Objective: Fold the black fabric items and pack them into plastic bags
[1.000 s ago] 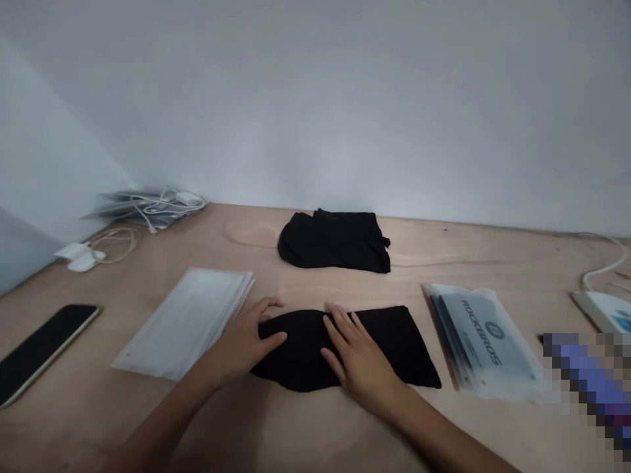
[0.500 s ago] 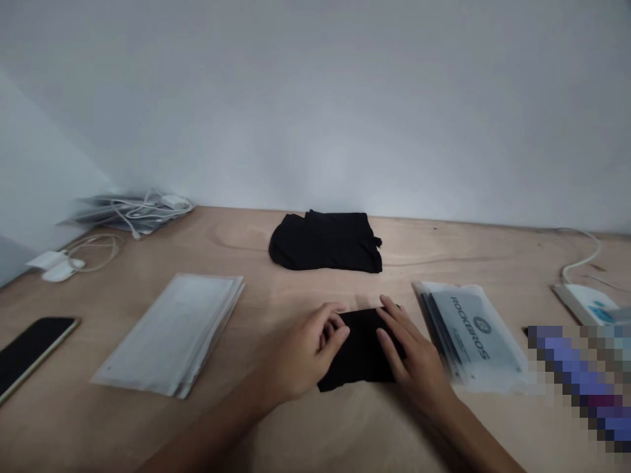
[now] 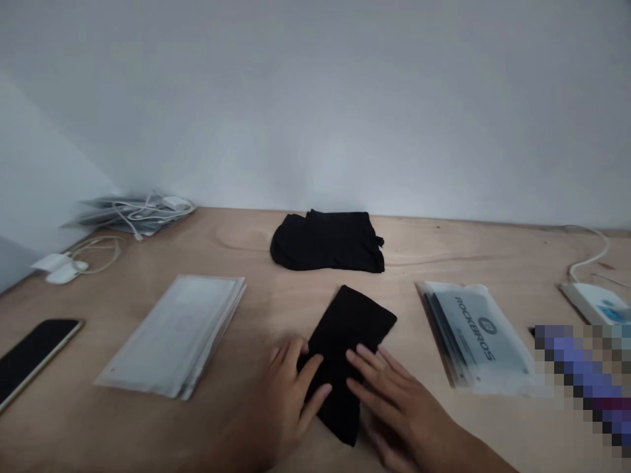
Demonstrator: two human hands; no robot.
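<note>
A folded black cloth (image 3: 348, 341) lies on the wooden table (image 3: 276, 295) in front of me, turned on a slant. My left hand (image 3: 286, 404) rests on its near left edge, fingers stretched flat over the fabric. My right hand (image 3: 399, 407) presses its near right side, fingers flat and spread. Neither hand grips anything. A second heap of black cloth (image 3: 328, 242) sits farther back by the wall.
A stack of clear plastic bags (image 3: 175, 335) lies to the left, and printed packets (image 3: 476, 335) to the right. A black phone (image 3: 32, 358) is at the far left. Cables and a charger (image 3: 131, 210) sit at the back left; a white box (image 3: 594, 302) at the right.
The cloth has been folded narrower and turned to a slant. Both hands have drawn back toward me and now lie flat on its near end.
</note>
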